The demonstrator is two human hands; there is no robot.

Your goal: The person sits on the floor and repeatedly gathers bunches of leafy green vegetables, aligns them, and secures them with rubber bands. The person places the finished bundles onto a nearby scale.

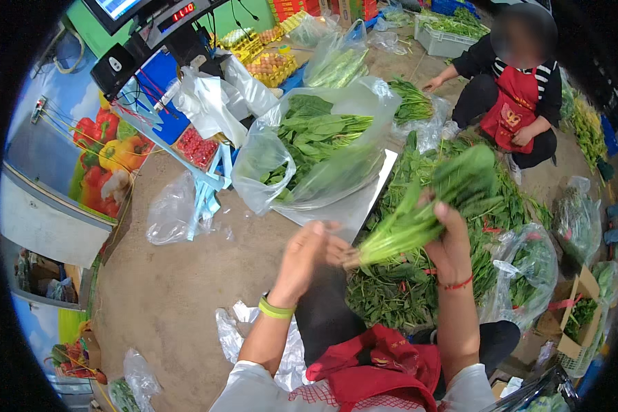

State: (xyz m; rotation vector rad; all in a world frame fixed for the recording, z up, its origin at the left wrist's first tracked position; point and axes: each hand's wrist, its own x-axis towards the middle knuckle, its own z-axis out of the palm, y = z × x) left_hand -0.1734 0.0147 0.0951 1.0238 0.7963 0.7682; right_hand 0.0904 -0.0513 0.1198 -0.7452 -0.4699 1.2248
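Note:
My right hand [449, 237] is closed round a bunch of spinach [419, 223], whose leaves point up and away to the right. The bunch's pale root end tilts down toward my left hand [312, 250]. That hand has its fingers apart and slightly blurred beside the roots; whether they touch is unclear. Under and beyond the bunch lies a large pile of leafy greens [398, 295]. Left of it, a clear plastic bag [257, 182] holding more spinach [316, 134] stands on a metal scale platform [367, 206].
A person in a red apron [511, 103] crouches at the far right beside the greens. Bagged greens [529, 275] and a cardboard box [580, 316] stand at the right. Plastic bags [175, 209] lie on the floor at the left. Egg trays [271, 66] and a grey crate [446, 41] sit at the back.

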